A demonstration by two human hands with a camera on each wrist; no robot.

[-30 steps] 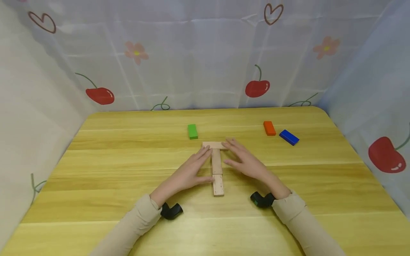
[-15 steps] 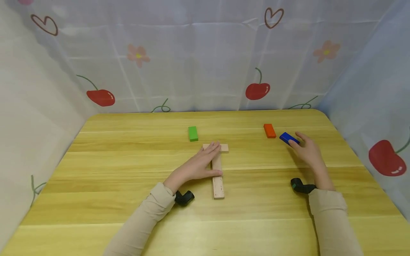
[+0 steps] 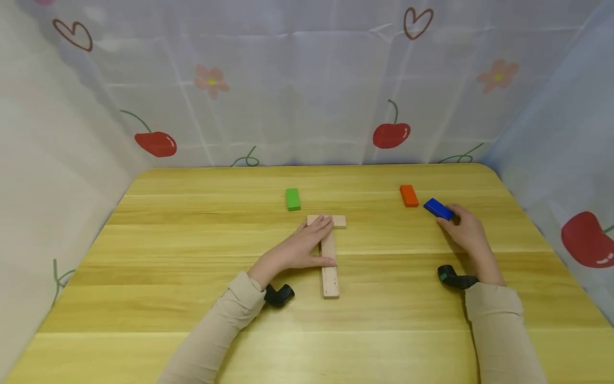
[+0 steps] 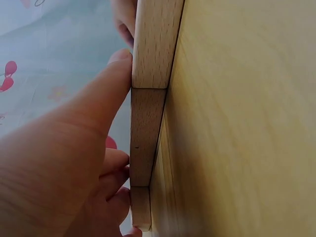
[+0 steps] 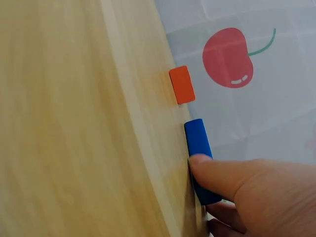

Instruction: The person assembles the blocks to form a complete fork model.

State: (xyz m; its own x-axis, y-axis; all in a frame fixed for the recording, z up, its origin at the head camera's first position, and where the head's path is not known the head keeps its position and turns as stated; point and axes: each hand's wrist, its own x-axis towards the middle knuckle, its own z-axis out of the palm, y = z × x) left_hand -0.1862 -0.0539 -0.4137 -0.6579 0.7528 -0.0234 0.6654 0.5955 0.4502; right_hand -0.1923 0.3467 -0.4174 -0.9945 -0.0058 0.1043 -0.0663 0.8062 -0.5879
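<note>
Three plain wooden blocks lie flat as a T: a crosspiece [image 3: 339, 222], an upper stem block [image 3: 328, 244] and a lower stem block [image 3: 330, 284]. My left hand [image 3: 299, 250] rests over them, fingertips on the crosspiece and thumb near the joint between the stem blocks. In the left wrist view, its fingers and thumb lie along the top of the row. Far to the right, my right hand [image 3: 467, 233] pinches the near end of a blue block [image 3: 437, 208] between thumb and fingers. The right wrist view shows the thumb across the blue block's side [image 5: 198, 138].
An orange block [image 3: 409, 196] lies just left of the blue one. Beyond the T sits a green block [image 3: 293, 199]. A printed curtain [image 3: 307, 96] hangs along the table's back edge. Each wrist wears a black device [image 3: 280, 296].
My right hand has left the T, moved right and taken hold of the blue block's near end. My left hand has shifted slightly right, further over the wooden blocks.
</note>
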